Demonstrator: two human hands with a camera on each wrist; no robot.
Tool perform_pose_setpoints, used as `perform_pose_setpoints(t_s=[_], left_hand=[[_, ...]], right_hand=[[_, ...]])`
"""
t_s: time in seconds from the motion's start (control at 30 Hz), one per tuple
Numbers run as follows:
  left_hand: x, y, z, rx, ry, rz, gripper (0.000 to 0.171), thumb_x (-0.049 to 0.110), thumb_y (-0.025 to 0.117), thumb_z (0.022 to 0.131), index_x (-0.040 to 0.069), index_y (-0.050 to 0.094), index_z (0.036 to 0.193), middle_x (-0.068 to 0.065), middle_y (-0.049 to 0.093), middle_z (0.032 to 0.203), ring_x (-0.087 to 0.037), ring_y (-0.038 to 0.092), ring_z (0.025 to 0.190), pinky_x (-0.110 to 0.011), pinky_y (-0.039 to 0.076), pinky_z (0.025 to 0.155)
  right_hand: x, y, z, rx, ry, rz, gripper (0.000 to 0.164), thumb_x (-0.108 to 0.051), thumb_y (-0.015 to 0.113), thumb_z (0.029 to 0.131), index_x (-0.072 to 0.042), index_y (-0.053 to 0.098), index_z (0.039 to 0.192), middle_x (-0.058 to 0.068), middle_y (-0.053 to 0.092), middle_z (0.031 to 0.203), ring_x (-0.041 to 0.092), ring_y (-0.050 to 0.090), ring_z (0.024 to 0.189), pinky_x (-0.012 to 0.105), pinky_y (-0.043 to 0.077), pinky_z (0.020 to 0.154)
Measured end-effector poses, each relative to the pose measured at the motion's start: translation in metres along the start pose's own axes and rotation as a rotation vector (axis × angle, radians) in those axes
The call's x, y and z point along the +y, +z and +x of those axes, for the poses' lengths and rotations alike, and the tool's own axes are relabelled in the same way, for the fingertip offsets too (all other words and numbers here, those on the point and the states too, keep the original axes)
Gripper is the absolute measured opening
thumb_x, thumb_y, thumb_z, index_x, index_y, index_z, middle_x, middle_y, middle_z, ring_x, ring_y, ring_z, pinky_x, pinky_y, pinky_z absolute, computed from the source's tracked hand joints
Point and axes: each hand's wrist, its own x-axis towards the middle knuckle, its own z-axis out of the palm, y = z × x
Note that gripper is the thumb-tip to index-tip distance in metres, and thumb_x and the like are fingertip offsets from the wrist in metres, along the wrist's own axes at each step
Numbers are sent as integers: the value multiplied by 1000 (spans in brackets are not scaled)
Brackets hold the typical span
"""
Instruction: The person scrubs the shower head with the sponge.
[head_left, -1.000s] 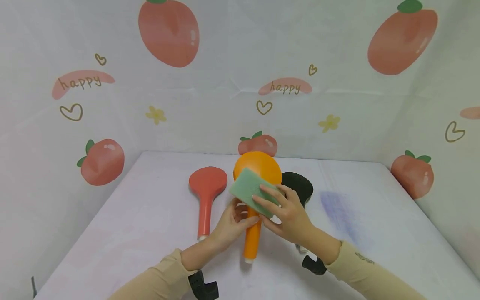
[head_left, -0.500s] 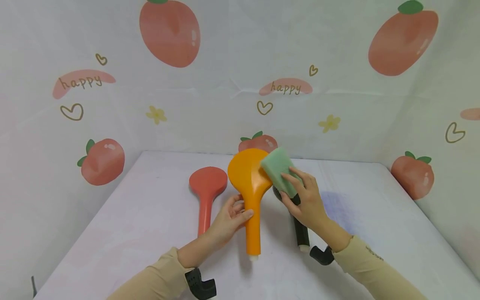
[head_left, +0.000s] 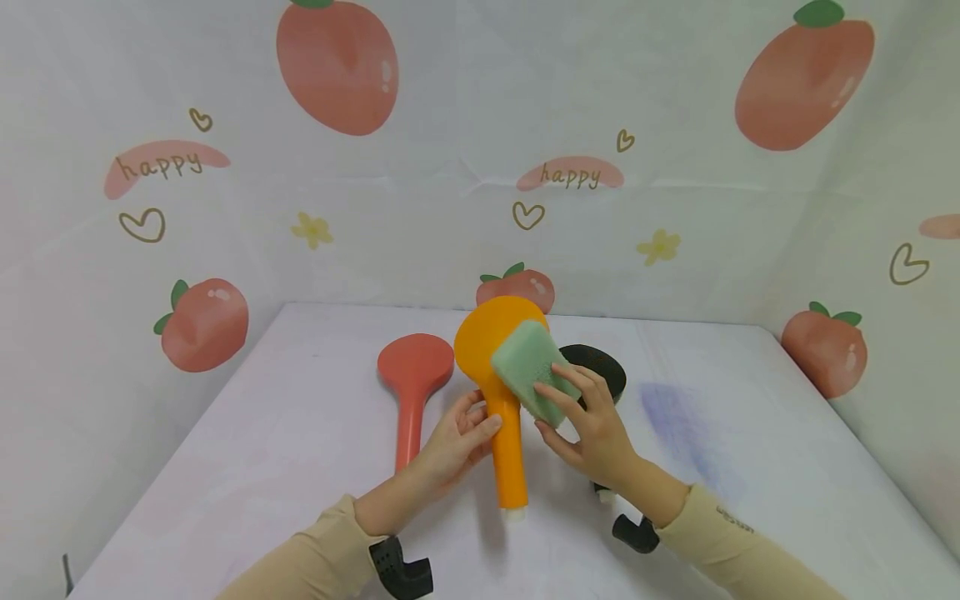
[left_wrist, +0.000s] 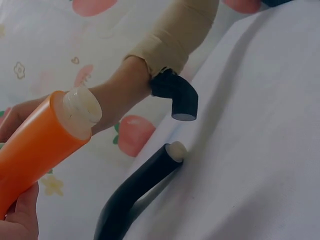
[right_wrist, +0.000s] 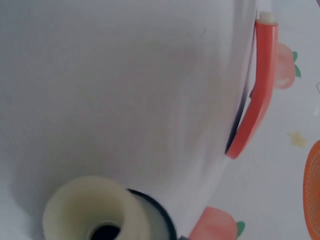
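Observation:
My left hand [head_left: 453,442] grips the orange shower head [head_left: 483,335] by its handle, tilted up above the table. Its round head points away, and a pale threaded end shows at the bottom. In my right hand [head_left: 600,437] is a light green sponge [head_left: 528,362], pinched between fingers and thumb. The sponge overlaps the right side of the orange head and its neck. From the left wrist, the orange handle [left_wrist: 37,145] is seen close up with part of a hand below it. The right wrist view catches the perforated orange face [right_wrist: 314,192] at its edge.
A red shower head [head_left: 415,367] lies on the white table [head_left: 300,433] to the left. To the right lies a black shower head [head_left: 603,367], partly hidden by my right hand. A fruit-print cloth [head_left: 420,217] hangs behind. Both wrists carry black mounts [head_left: 636,533].
The sponge swings to the right edge of the orange shower head, then comes back left and down over it. The orange shower head has shifted slightly left at its head, still in my left hand.

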Motion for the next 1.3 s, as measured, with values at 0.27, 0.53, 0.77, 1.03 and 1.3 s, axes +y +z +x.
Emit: perform_pose_setpoints(t_s=[0.27, 0.53, 0.77, 1.03, 1.3], left_hand=[[6, 1, -4, -38, -26, -49, 57, 19, 52, 96, 2, 22, 141, 5, 59, 115, -8, 59, 99, -20, 50, 89], [6, 1, -5, -109, -32, -47, 56, 22, 53, 95, 3, 23, 139, 6, 59, 114, -8, 58, 97, -19, 50, 89], [1, -3, -3, -124, -48, -48, 58, 23, 53, 95, 4, 23, 140, 4, 59, 117, -9, 58, 99, -20, 50, 90], [2, -3, -4, -151, -27, -62, 52, 16, 48, 97, 3, 22, 141, 2, 56, 124, -10, 58, 106, -23, 49, 94], [6, -1, -7, -172, -27, -75, 56, 20, 51, 96, 2, 21, 140, 3, 57, 122, -9, 58, 105, -22, 50, 93]], right_hand=[[9, -5, 6, 34, -14, -48, 29, -28, 54, 92, -4, 62, 107, 26, 52, 116, 42, 47, 104, 45, 40, 91], [25, -8, 6, 80, 207, -17, 39, -34, 51, 94, 0, 57, 112, 28, 46, 124, 40, 44, 104, 40, 42, 75], [20, -5, 2, 57, 252, -10, 45, -35, 48, 95, 4, 51, 116, 30, 42, 125, 39, 44, 109, 40, 44, 75], [5, -2, 3, 61, 20, -26, 34, -28, 54, 92, 1, 56, 110, 33, 44, 118, 41, 45, 107, 31, 42, 94], [7, -5, 10, 91, 27, -33, 32, -27, 53, 92, 1, 56, 107, 32, 45, 116, 42, 46, 104, 34, 43, 89]])
